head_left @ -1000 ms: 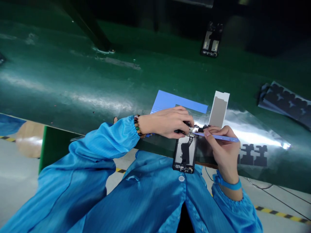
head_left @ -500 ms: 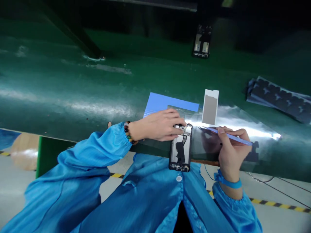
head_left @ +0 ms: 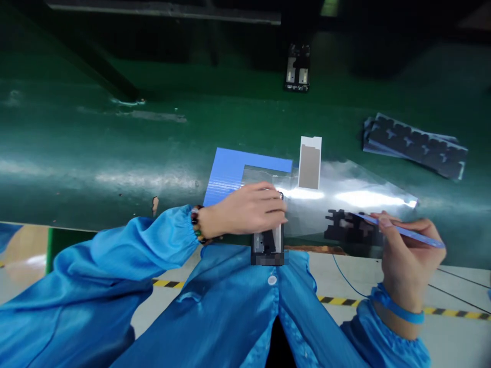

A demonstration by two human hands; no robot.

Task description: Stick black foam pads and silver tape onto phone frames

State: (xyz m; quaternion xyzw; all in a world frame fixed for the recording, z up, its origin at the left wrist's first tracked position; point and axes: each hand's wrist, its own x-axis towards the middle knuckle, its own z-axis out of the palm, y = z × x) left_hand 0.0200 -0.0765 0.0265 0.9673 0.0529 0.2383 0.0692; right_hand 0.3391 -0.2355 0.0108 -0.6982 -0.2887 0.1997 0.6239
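Observation:
My left hand (head_left: 255,210) lies over the upper part of an opened phone (head_left: 268,249), its fingers curled across to the right edge. The phone's lower end overhangs the table edge, and its upper inside is hidden under the hand. In my right hand (head_left: 406,255) is a pair of blue tweezers (head_left: 416,236), pinched between thumb and fingers. Their tips point left, just over a dark sheet of cut-out stickers (head_left: 337,225) at the front of the table. Behind lies a clear plastic film (head_left: 364,179) with bright glare.
A white-and-grey sheet (head_left: 310,166) lies on the film, with a blue sheet (head_left: 230,163) to its left. Several dark sticker strips (head_left: 416,145) are stacked at the right. Farther back sits a second opened phone (head_left: 297,69) on the green table (head_left: 153,143).
My right hand has moved right with the tweezers, away from the phone to the dark stickers. My left hand now covers the phone's top. The whole view has shifted slightly.

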